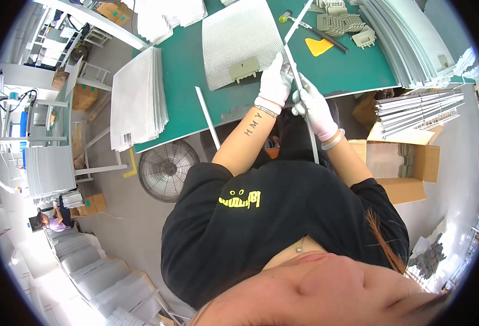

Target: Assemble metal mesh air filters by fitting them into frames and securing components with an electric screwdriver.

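A long thin silver metal strip [300,81] runs from the green table down toward my lap. My gloved right hand [314,108] is closed around it near the table's front edge. My gloved left hand [276,82] is closed at the strip's other side, beside the corner of a grey mesh sheet [234,32]. On that sheet's near edge sits a beige plastic piece [244,69]. A second thin strip [299,20] slants away at the far end of the held one; whether they are joined, I cannot tell.
A mallet [332,42], a yellow flat piece [318,46] and several beige plastic parts [340,24] lie at the right. Sheet stacks stand left [139,98] and far right [394,43]. Another strip [207,117] overhangs the edge. A floor fan [169,171] and open carton [427,163] stand below.
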Tool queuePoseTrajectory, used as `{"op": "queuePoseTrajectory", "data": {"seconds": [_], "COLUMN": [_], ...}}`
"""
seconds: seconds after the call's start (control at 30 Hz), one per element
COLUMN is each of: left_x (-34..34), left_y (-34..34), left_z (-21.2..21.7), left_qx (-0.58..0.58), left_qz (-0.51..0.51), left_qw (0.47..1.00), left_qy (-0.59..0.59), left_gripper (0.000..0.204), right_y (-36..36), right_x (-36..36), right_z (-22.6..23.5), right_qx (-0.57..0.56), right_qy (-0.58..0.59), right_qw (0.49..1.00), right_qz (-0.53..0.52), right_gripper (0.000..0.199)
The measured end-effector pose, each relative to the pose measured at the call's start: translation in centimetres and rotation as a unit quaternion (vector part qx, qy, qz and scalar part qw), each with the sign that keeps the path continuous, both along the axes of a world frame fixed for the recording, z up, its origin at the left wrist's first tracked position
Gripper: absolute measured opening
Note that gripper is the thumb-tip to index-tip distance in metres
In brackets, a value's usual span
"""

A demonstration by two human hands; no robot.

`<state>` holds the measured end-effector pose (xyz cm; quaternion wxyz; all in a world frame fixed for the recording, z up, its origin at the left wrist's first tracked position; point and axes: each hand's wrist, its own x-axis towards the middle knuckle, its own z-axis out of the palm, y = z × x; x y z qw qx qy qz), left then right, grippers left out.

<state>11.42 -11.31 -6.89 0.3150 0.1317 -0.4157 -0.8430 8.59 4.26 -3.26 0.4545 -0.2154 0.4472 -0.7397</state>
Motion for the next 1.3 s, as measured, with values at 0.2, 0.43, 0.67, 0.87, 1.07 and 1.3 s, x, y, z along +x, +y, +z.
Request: {"op": "queuePoseTrajectory", "data": {"seconds": [0.2,0.43,0.67,0.87,1.07,1.3], "left_x": [-1.0,-1.5,-2.3,-0.9,7.1,21.5], "left_y": [-0.1,1.4,0.8,1.0,3.7,-12.1], "left_z": [-0.7,0.7,0.3,1.4,4.3,3.2], "left_qx": [-0.082,-0.391,0.028,0.235,0.213,-0.648], "left_qz": [0.033,0.117,0.079,-0.001,-0.164,0.186], "left_qw": [0.996,0.889,0.995,0.972,0.958,0.568], "left_qy": [-0.009,-0.208,-0.061,0.026,0.102,-0.472], "left_gripper": [0.020,0.021,0.017,0.020,0.035,0.040], "right_y": [0.8,1.5,1.1,-3.1,-7.5,-8.0], "right_x": [0.9,1.3,1.0,-4.6,-7.6,-7.5], "right_z": [0.0,0.0,0.8,1.0,2.3,2.2], "right_qx": [0.023,0.081,0.096,0.093,0.155,0.072], "right_qy": [0.047,0.055,0.071,0.199,0.178,-0.013], "right_qw": [0.998,0.994,0.992,0.975,0.968,0.989], "right_qz": [-0.016,-0.046,-0.045,0.024,0.081,0.132], "right_gripper": [0.064,0.062,0.058,0.050,0.029,0.015]}}
